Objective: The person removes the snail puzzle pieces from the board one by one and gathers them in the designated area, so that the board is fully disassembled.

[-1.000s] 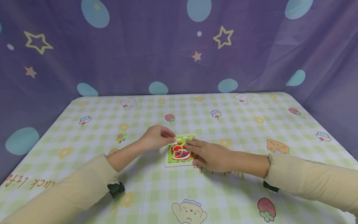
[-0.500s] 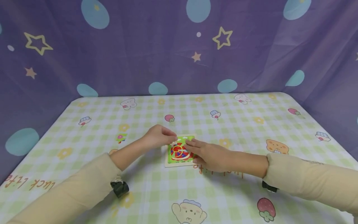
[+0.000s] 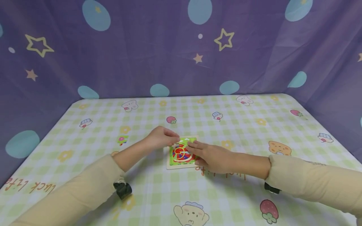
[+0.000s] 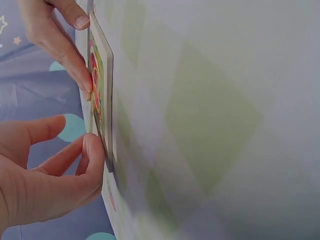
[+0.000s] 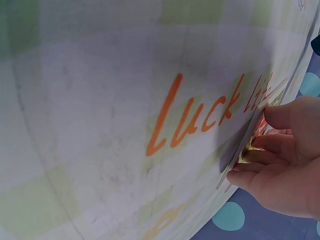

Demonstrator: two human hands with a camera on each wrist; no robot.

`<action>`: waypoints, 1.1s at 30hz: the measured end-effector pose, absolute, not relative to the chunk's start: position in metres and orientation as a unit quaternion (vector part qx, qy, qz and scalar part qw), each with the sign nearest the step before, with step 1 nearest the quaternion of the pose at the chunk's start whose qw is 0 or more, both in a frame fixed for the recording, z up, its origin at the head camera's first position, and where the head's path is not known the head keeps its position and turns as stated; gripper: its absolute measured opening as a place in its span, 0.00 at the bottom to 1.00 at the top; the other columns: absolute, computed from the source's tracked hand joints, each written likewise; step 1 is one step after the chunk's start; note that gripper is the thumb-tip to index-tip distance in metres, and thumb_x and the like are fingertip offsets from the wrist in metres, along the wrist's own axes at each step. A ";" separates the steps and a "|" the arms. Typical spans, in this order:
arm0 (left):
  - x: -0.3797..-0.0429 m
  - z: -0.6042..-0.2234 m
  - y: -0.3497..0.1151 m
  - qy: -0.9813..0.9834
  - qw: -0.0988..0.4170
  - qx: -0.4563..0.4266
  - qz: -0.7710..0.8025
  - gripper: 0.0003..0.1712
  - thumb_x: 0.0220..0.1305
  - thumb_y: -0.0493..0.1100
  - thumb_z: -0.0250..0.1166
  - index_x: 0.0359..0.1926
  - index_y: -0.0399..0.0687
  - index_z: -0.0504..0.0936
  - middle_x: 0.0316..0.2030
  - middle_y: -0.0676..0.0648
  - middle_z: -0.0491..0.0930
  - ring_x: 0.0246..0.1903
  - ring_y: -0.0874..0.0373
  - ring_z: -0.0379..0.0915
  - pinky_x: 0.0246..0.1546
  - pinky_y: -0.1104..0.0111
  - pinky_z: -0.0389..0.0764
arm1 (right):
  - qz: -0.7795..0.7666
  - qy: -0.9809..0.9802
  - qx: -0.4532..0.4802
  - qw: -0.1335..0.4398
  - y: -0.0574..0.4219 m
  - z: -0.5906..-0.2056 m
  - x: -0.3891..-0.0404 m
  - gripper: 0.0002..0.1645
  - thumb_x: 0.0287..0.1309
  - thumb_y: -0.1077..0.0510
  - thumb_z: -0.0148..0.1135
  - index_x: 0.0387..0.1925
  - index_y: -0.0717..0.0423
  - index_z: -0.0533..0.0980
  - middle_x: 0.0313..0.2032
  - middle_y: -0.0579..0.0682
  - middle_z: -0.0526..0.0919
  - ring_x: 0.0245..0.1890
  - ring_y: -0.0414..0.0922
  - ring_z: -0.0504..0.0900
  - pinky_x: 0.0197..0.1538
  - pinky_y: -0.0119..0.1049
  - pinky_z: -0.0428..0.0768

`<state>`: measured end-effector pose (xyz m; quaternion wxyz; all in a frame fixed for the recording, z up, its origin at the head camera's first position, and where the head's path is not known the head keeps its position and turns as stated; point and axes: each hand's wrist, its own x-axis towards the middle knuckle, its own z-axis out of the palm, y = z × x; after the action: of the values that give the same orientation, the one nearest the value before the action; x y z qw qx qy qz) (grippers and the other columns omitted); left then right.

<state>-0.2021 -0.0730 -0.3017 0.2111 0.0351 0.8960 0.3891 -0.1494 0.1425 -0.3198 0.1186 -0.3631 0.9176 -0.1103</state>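
A small square picture puzzle board with a pale rim lies mid-table, printed with a red swirl on green. My left hand is at its far left corner. In the left wrist view, bent fingertips pinch what looks like a thin puzzle piece, seen edge-on against the board. One other digit stands apart from it. From the right side, my right hand rests extended fingers on the picture, covering its right part. Its thumb touches the board's edge in the right wrist view.
A loose colourful puzzle piece with a pink flower lies on the checked tablecloth, left of the board. A purple curtain hangs behind the table. Dark wrist cameras sit under both sleeves.
My left hand has shifted slightly right along the board's upper edge, its forearm moving with it. The right hand stays in nearly the same place on the board.
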 end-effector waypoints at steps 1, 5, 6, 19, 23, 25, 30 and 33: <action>-0.202 -0.302 -0.073 0.896 0.210 0.035 0.390 0.18 0.63 0.49 0.64 0.50 0.48 0.84 0.47 0.46 0.85 0.41 0.58 0.80 0.42 0.69 0.78 | -0.111 0.918 -0.362 0.119 0.143 -0.320 -0.150 0.34 0.66 0.54 0.56 0.71 0.54 0.60 0.73 0.51 0.59 0.74 0.53 0.58 0.65 0.47 0.71; -0.202 -0.302 -0.071 0.899 0.203 0.036 0.387 0.17 0.63 0.48 0.64 0.50 0.47 0.84 0.47 0.46 0.84 0.40 0.58 0.80 0.40 0.70 0.78 | -0.113 0.918 -0.360 0.121 0.142 -0.320 -0.150 0.34 0.66 0.54 0.56 0.71 0.54 0.60 0.73 0.51 0.59 0.73 0.53 0.58 0.65 0.47 0.72; -0.202 -0.302 -0.071 0.900 0.202 0.037 0.385 0.17 0.63 0.48 0.64 0.50 0.47 0.84 0.48 0.46 0.84 0.40 0.57 0.80 0.40 0.70 0.78 | -0.114 0.918 -0.360 0.121 0.142 -0.320 -0.150 0.34 0.66 0.54 0.56 0.71 0.54 0.60 0.73 0.51 0.59 0.73 0.53 0.58 0.65 0.47 0.72; -0.214 -0.305 -0.071 0.876 0.208 0.016 0.435 0.15 0.61 0.45 0.67 0.45 0.41 0.85 0.36 0.45 0.87 0.28 0.64 0.80 0.36 0.74 0.80 | -0.112 0.916 -0.369 0.112 0.143 -0.320 -0.150 0.34 0.66 0.54 0.56 0.71 0.54 0.60 0.73 0.51 0.60 0.73 0.53 0.59 0.65 0.47 0.72; -0.215 -0.304 -0.069 0.858 0.222 -0.006 0.463 0.14 0.60 0.43 0.67 0.44 0.39 0.84 0.36 0.43 0.86 0.27 0.64 0.83 0.39 0.72 0.82 | -0.111 0.916 -0.371 0.108 0.143 -0.320 -0.150 0.34 0.66 0.54 0.56 0.71 0.54 0.60 0.72 0.52 0.61 0.73 0.53 0.59 0.65 0.47 0.71; -0.216 -0.305 -0.067 0.851 0.224 -0.018 0.474 0.12 0.59 0.42 0.68 0.42 0.39 0.84 0.32 0.45 0.86 0.25 0.64 0.83 0.38 0.71 0.83 | -0.111 0.916 -0.369 0.108 0.143 -0.321 -0.150 0.34 0.66 0.53 0.56 0.71 0.54 0.60 0.72 0.51 0.61 0.73 0.53 0.59 0.65 0.47 0.71; -0.216 -0.306 -0.065 0.841 0.225 -0.024 0.491 0.11 0.57 0.39 0.70 0.39 0.37 0.84 0.25 0.48 0.85 0.23 0.63 0.84 0.36 0.71 0.84 | -0.115 0.917 -0.364 0.114 0.143 -0.321 -0.150 0.34 0.66 0.54 0.56 0.71 0.54 0.60 0.73 0.51 0.60 0.73 0.53 0.59 0.66 0.48 0.71; -0.216 -0.305 -0.064 0.837 0.225 -0.024 0.498 0.10 0.56 0.38 0.70 0.38 0.36 0.84 0.24 0.48 0.84 0.23 0.62 0.84 0.36 0.70 0.84 | -0.117 0.917 -0.363 0.117 0.143 -0.321 -0.150 0.34 0.66 0.54 0.56 0.71 0.54 0.60 0.73 0.51 0.60 0.73 0.53 0.58 0.66 0.48 0.71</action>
<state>-0.2158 -0.0643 -0.3055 0.2248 -0.0241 0.8370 0.4983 -0.1499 0.1430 -0.3207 0.1170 -0.3626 0.9171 -0.1173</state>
